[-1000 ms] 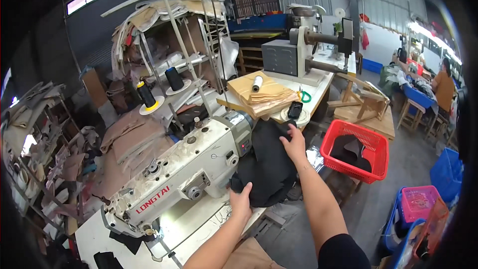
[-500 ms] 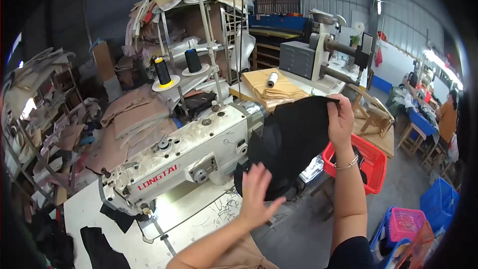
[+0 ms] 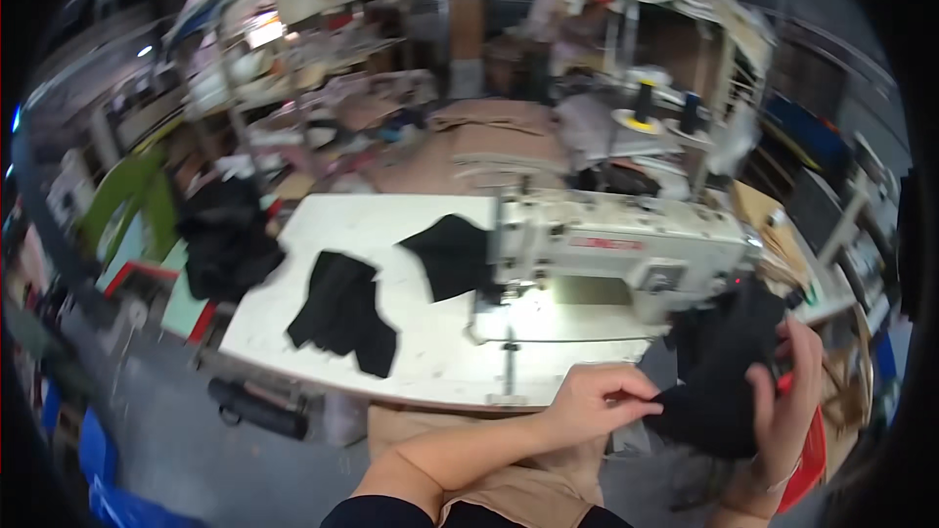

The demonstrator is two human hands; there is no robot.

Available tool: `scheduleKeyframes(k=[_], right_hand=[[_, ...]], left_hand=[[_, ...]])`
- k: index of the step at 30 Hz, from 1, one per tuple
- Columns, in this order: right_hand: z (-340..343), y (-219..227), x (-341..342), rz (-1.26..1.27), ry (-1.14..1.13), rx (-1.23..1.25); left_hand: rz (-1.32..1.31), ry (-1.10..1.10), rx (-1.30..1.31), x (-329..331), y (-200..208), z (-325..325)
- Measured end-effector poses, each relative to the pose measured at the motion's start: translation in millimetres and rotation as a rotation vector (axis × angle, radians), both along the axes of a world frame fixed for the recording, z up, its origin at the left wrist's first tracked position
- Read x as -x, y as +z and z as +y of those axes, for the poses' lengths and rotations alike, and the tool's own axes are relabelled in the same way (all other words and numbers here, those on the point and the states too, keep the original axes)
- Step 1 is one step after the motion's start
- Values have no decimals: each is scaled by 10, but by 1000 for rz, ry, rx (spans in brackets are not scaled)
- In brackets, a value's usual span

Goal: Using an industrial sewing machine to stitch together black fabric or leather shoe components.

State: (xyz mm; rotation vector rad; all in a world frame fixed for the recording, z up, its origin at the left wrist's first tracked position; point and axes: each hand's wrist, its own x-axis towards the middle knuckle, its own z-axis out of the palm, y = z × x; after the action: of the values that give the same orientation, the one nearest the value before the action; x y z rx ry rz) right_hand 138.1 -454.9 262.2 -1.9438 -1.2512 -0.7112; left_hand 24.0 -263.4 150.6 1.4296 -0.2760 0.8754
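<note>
My left hand (image 3: 595, 401) pinches the near edge of a black fabric piece (image 3: 724, 372) in front of the white sewing table (image 3: 421, 372). My right hand (image 3: 785, 401) grips the same fabric from the right side. The white sewing machine (image 3: 626, 244) stands on the table just above my hands, its lamp lighting the bed. Two more black fabric pieces lie on the table: one (image 3: 452, 252) beside the machine's needle end, another (image 3: 342, 311) further left.
A pile of dark cloth (image 3: 223, 240) sits at the table's left end. Thread cones (image 3: 644, 103) stand on a rack behind the machine. Cluttered shelves and brown material fill the back. A red crate edge (image 3: 812, 474) shows at lower right.
The view has swung left, so the table now lies ahead. My left hand, open half a second ago, has closed on the black fabric; both hands have come together low at the right.
</note>
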Motion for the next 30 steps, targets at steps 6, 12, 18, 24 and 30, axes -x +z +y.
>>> scheduleKeyframes(k=[6, 12, 18, 24, 30], right_hand=[[1168, -637, 681, -306, 872, 603], [1880, -1306, 1068, -197, 1211, 590], [2255, -1421, 1257, -155, 1259, 681], [2205, -1428, 1077, -67, 1059, 724], [1857, -1451, 901, 79, 1003, 698]], left_hand=[[176, 330, -140, 1090, -607, 198], [484, 481, 124, 1928, -1147, 541], [547, 574, 33, 2245, -1342, 846], [624, 1171, -345, 2549, -760, 2645], [904, 1181, -982, 2466, -936, 3832]])
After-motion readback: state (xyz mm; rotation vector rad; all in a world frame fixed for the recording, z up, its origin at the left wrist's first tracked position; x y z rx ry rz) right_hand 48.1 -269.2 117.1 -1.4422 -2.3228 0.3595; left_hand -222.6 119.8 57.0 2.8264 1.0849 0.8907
